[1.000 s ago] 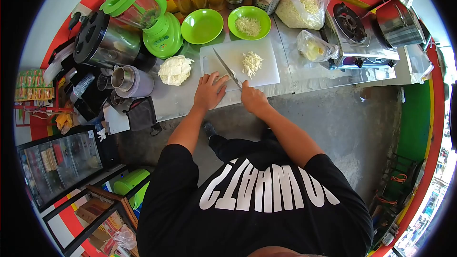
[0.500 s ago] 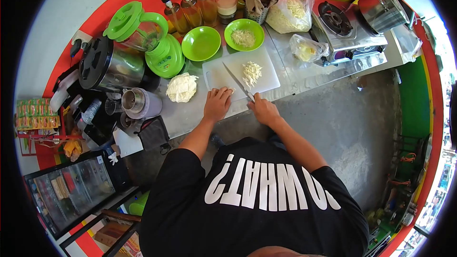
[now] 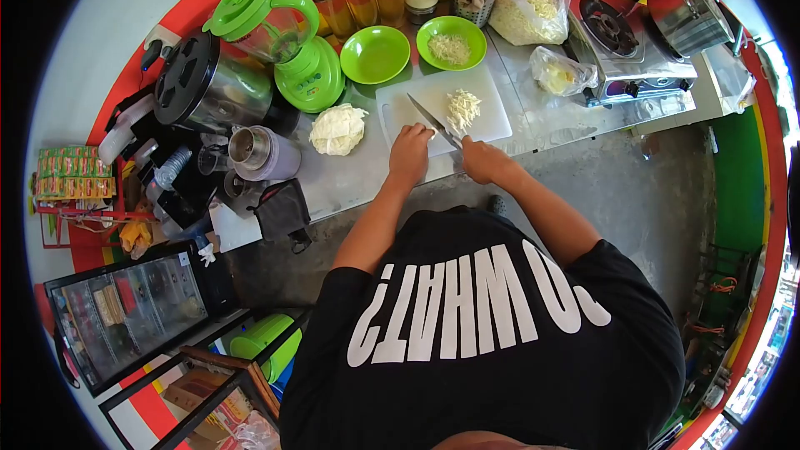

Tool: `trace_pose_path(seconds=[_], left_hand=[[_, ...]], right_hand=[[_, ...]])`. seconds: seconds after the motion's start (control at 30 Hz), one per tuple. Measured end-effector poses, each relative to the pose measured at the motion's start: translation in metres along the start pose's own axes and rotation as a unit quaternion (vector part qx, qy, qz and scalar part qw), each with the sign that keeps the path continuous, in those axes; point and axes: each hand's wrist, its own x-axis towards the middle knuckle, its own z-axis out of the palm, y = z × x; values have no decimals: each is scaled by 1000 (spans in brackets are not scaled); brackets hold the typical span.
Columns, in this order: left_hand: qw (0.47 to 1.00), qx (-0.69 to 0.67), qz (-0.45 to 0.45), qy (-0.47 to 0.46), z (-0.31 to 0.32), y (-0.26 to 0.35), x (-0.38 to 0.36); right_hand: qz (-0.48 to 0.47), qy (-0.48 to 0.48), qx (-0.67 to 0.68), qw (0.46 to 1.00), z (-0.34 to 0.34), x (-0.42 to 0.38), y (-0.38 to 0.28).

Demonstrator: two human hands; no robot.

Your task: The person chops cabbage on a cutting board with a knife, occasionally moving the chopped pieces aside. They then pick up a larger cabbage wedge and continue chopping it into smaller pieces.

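Right hand (image 3: pixel 486 160) clenched round the knife (image 3: pixel 434 122) handle, blade angled up-left over the cutting board (image 3: pixel 492 121); left hand (image 3: pixel 409 152) pressed flat on the board's near edge w/ a bit of cabbage under the fingers, can't tell how much. Best to curl those fingertips back and keep the blade close to the board. Shredded pile (image 3: pixel 462 107) sits just past the blade, cabbage chunk (image 3: pixel 337 129) left of the board, green bowls (image 3: pixel 451 42) beyond.

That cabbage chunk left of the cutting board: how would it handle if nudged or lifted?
The cabbage chunk looks rounded and lumpy, so a push would probably rock or roll it rather than slide it. Its crinkled leaf layers suggest it is light for its bulk, and outer leaves may peel loose under a shallow grip.
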Motion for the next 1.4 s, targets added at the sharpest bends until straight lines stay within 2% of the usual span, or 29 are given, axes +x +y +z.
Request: trace_pose_path(seconds=[0.23,0.4,0.47,0.6,0.9,0.97,1.1,1.17,1.27,1.33,1.4], left_hand=[[997,24,-70,-26,6,10,6],[995,33,-93,-28,9,12,2],[994,19,-110,1,10,13,1],[991,38,-127,6,10,21,0],[991,57,-119,16,12,25,-8],[994,78,-75,25,11,26,-10],[989,90,-116,-9,7,34,-10],[990,100,-99,27,12,34,-11],[990,93,-103,24,14,33,-11],[991,81,-104,30,14,33,-13],[992,70,-101,35,13,31,-13]], right_hand=[[-2,23,-94,995,22,-4,3],[-6,68,-91,994,47,5,19],[-1,85,-84,993,45,10,21],[0,53,-105,993,19,0,-1],[6,76,-97,992,42,18,1],[0,73,-119,990,32,14,-4],[-1,63,-120,991,36,11,-4],[5,70,-118,991,48,16,1],[15,77,-108,991,50,25,2],[10,37,-116,992,33,23,-7],[-2,36,-126,991,23,22,-9]])
